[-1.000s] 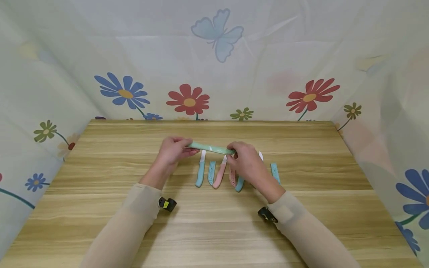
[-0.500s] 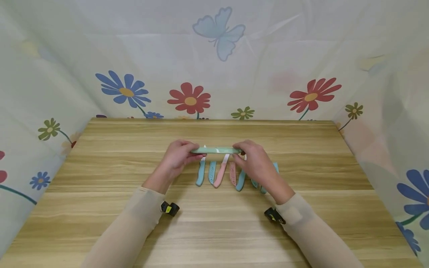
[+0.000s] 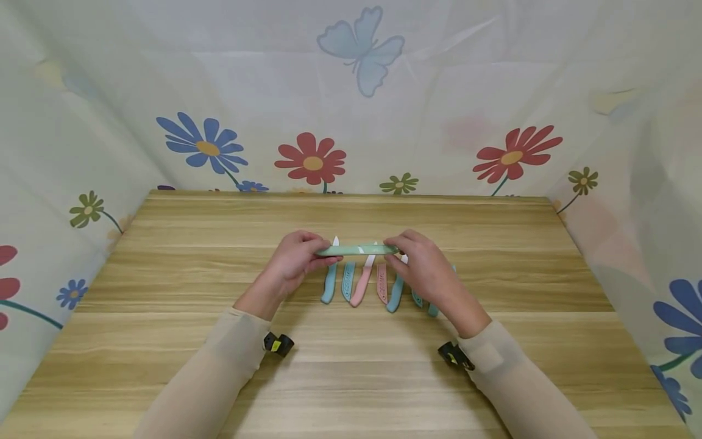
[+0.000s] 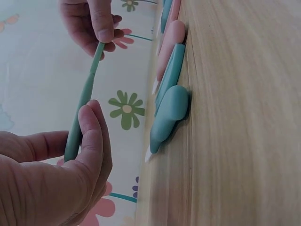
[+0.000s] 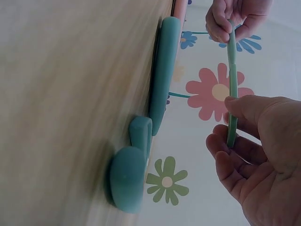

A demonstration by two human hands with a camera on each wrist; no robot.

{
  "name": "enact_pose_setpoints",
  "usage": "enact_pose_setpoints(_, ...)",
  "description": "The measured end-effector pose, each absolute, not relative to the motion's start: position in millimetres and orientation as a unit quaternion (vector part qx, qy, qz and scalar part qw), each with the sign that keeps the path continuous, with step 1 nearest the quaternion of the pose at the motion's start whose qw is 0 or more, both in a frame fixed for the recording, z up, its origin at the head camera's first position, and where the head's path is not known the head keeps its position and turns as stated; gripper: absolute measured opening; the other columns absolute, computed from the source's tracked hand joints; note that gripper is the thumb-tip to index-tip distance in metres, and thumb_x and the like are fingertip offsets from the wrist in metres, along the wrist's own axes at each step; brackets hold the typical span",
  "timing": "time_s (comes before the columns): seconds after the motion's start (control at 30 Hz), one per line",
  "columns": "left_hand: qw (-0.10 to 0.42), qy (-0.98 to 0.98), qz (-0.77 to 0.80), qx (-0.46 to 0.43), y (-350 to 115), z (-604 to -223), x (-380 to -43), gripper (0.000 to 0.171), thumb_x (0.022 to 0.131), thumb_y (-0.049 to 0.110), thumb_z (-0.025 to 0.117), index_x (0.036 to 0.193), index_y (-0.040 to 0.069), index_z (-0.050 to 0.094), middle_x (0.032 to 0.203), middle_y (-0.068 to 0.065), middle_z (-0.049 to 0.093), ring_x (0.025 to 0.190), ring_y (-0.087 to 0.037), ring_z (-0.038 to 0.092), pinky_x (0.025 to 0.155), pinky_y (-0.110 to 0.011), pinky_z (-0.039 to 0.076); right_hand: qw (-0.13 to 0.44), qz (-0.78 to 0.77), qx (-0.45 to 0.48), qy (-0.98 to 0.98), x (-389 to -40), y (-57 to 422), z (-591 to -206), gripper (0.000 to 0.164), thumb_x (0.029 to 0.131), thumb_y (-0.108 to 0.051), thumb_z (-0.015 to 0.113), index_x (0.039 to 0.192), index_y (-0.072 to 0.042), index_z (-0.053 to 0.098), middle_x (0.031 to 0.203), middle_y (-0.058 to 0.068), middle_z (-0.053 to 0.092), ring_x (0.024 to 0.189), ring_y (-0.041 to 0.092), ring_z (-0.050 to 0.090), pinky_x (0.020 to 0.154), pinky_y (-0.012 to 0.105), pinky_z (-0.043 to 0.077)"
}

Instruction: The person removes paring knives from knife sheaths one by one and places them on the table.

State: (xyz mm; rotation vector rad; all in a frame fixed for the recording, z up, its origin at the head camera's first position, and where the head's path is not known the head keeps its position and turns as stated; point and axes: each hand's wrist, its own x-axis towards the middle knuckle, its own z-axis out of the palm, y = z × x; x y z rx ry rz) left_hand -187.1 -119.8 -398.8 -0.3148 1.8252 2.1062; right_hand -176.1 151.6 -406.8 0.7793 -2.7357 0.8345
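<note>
This looks like a small staged recording booth rather than a lived-in room. A light wooden table [image 3: 351, 378] with pale grain fills the floor of the space, and a thin printed fabric backdrop [image 3: 439, 91] hangs close around it on three sides, creased and folded at the corners. The cloth carries cheerful cartoon prints: a blue butterfly [image 3: 360, 47], red daisies [image 3: 312, 160], a blue daisy [image 3: 204, 144] and small olive-green flowers [image 3: 398, 183]. The fabric hides any walls or furniture behind it. The light is soft and even, casting only faint shadows on the tabletop.
</note>
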Motion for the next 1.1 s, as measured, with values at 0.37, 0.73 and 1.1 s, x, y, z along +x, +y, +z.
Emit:
enact_pose_setpoints(0.37,0.165,0.662,0.724,-0.097,-117.2,-395.2,-186.1,0.044,0.109,0.008,0.060,0.145,-0.011,0.045,0.129,-0.025,0.060,0.099,-0.027,0.075,0.089,-0.033,0.060,0.079,0.284,0.267,-0.918,-176.4,154.4,-404.0,0.027,0.100,-0.010,0.076,0.126,-0.003,0.075,0.112,0.008,0.072,0.094,0.027,0.067,0.079,0.037,0.057)
enact_pose_setpoints(0.73,0.047,0.835,0.548,0.000,-114.0,-387.9,-178.5,0.044,0.102,0.027,0.072,0.140,0.005,0.064,0.126,-0.014,0.063,0.113,-0.032,0.063,0.095,-0.048,0.056,0.089,0.277,0.269,-0.918,-176.9,154.6,-401.5,0.027,0.099,-0.012,0.077,0.125,-0.005,0.075,0.115,0.009,0.075,0.099,0.026,0.068,0.082,0.039,0.058)
enact_pose_setpoints(1.1,-0.057,0.927,0.352,0.112,-105.2,-387.9,-172.7,0.055,0.094,0.030,0.083,0.142,0.010,0.064,0.140,-0.010,0.057,0.132,-0.032,0.051,0.110,-0.050,0.047,0.088,0.276,0.268,-0.919,-175.9,154.1,-400.3,0.027,0.099,-0.012,0.077,0.125,-0.006,0.075,0.115,0.009,0.074,0.098,0.025,0.066,0.080,0.039,0.058)
